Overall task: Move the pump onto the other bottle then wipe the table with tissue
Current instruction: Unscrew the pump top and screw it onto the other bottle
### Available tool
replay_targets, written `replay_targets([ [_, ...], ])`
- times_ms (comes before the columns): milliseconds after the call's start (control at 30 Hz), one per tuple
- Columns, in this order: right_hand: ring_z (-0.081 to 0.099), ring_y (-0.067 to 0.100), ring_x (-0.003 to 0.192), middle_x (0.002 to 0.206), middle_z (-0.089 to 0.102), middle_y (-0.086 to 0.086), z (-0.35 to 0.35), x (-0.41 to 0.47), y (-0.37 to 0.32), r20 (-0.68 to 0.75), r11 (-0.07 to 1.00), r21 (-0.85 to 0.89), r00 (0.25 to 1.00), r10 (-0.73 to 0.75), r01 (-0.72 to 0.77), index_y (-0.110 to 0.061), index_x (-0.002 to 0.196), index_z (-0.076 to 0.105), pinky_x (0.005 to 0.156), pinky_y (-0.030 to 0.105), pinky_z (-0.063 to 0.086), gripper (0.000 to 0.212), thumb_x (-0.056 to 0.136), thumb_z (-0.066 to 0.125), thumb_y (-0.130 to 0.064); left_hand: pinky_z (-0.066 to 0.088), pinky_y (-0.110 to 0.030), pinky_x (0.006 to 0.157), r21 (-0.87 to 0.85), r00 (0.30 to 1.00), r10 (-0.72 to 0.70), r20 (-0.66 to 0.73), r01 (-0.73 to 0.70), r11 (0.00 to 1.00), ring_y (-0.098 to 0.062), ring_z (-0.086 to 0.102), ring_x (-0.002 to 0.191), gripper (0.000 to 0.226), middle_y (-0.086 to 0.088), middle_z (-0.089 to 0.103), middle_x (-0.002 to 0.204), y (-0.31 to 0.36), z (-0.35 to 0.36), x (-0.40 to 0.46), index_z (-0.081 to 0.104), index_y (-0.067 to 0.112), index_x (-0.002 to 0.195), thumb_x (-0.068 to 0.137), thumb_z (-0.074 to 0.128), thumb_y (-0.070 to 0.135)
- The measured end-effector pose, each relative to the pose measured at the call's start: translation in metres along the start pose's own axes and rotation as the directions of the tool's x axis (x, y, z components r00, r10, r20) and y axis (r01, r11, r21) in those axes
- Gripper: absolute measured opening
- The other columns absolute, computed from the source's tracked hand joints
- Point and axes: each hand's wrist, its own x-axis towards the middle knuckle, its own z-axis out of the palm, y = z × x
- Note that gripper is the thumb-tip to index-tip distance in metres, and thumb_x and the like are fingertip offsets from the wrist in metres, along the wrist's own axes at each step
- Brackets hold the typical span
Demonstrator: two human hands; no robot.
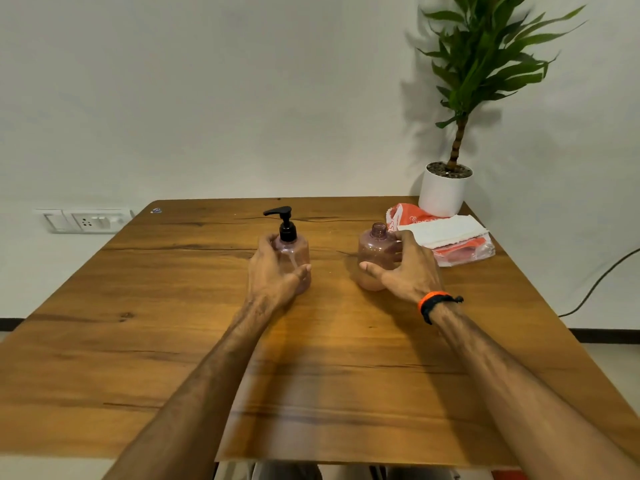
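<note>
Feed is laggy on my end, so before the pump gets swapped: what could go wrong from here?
1. The open bottle has no cap; if the right hand tips it, anything inside could spill.
2. The pump is likely to drip on the table when it is lifted out of the left bottle, held by the left hand.
3. The tissue pack sits close beside the right hand and could be knocked.

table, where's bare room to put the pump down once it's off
Bare wood runs across the table left of the pump bottle, and near the front edge between the forearms. The far right corner is crowded: tissue pack, plant pot, open bottle.
</note>
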Motion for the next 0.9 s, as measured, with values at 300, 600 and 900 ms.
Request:
replay_targets([
  [300, 0.053, 0.021, 0.119, 0.132, 0.054, 0.003, -0.009, -0.005, -0.022, -0.112, 0.990, 0.012, 0.984, -0.142, 0.144, -0.020, 0.129, 0.042, 0.100, 0.038, 0.046, 0.084, 0.065, 0.076, -0.062, 0.048, -0.036, 0.099, -0.008, 0.999, 0.036, -0.040, -0.037, 0.999, -0.023, 0.057, 0.117, 0.086, -0.007, 0.057, 0.133, -0.006, 0.000, -0.007, 0.038, 0.014, 0.137, 0.067, 0.087, 0.028],
  [600, 0.058, 0.006, 0.085, 0.103, 0.064, -0.008, 0.010, -0.006, -0.096, -0.140, 0.896, 0.043, 0.891, -0.433, 0.442, -0.020, 0.107, 0.059, 0.074, 0.023, 0.049, 0.036, 0.079, 0.071, -0.040, 0.050, -0.033, 0.092, -0.040, 0.996, 0.052, -0.076, -0.055, 0.998, -0.020, 0.060, 0.113, 0.081, -0.005, 0.062, 0.125, -0.016, 0.002, -0.008, 0.046, 0.016, 0.130, 0.064, 0.087, 0.039],
  [900, 0.062, 0.003, 0.073, 0.089, 0.069, -0.011, 0.062, 0.008, -0.124, -0.075, 0.941, 0.163, 0.955, -0.286, 0.295, -0.024, 0.095, 0.065, 0.064, 0.016, 0.050, 0.041, 0.070, 0.075, -0.056, 0.049, -0.023, 0.081, -0.070, 0.991, 0.102, -0.087, -0.108, 0.992, -0.013, 0.062, 0.103, 0.077, 0.003, 0.064, 0.114, -0.020, 0.001, -0.007, 0.045, 0.017, 0.131, 0.067, 0.085, 0.035],
])
